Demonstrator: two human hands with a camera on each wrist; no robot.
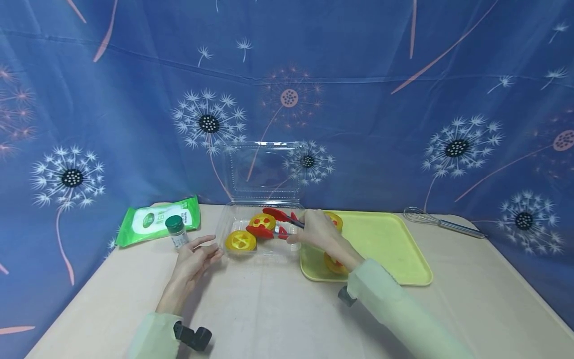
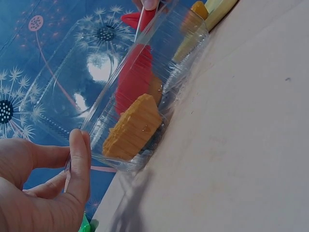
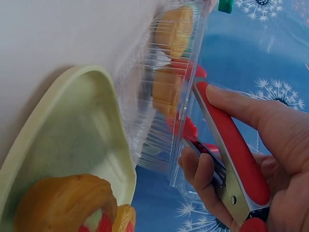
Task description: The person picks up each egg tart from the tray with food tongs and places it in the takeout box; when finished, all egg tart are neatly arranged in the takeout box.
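Note:
My right hand (image 1: 320, 229) grips a pair of tongs (image 3: 236, 150) with red handles and red tips. The tips reach into a clear plastic container (image 1: 269, 253) whose lid (image 1: 264, 172) stands raised at the back. Between the tips sits a round yellow tart (image 1: 262, 221) with red pieces on top. Another tart (image 1: 240, 241), with a pale yellow pattern, lies at the container's front left. With thumb and fingers, my left hand (image 1: 193, 267) pinches the container's left rim, as the left wrist view shows.
Right of the container, a pale yellow tray (image 1: 381, 249) bears two more tarts, one marked here (image 3: 67, 203), partly behind my right arm. A whisk (image 1: 444, 224) lies at the back right. A green wipes pack (image 1: 157, 222) and a green-capped jar (image 1: 177, 231) are at the left.

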